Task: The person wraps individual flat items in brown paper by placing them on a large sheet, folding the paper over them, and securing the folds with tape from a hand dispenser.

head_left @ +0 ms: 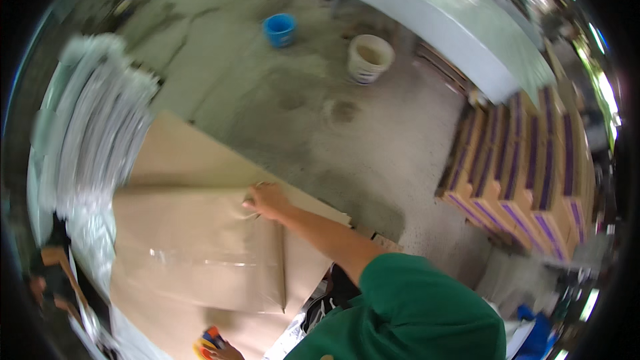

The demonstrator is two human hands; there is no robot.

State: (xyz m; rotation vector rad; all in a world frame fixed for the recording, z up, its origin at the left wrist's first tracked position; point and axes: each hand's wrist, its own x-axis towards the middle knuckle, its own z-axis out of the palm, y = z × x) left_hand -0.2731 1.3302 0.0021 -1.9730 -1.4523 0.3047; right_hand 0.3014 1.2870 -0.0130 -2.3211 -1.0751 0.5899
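A flat, brown cardboard package (193,247) lies on a larger cardboard sheet (180,147). Strips of clear tape catch the light on its top. My right hand (268,201) reaches across to the package's far right corner, its fingers curled closed there. Whatever they pinch is too blurred to make out. At the lower edge, my left hand (227,353) is partly cut off by the frame. It grips a yellow-and-orange hand tool (209,343) with a dark part, just off the package's near side.
Plastic-wrapped sheets (100,127) are stacked on the left. On the concrete floor stand a blue bucket (280,31) and a white bucket (369,60). A covered table (440,10) stands at the back right, with flat cartons (520,173) stacked below it.
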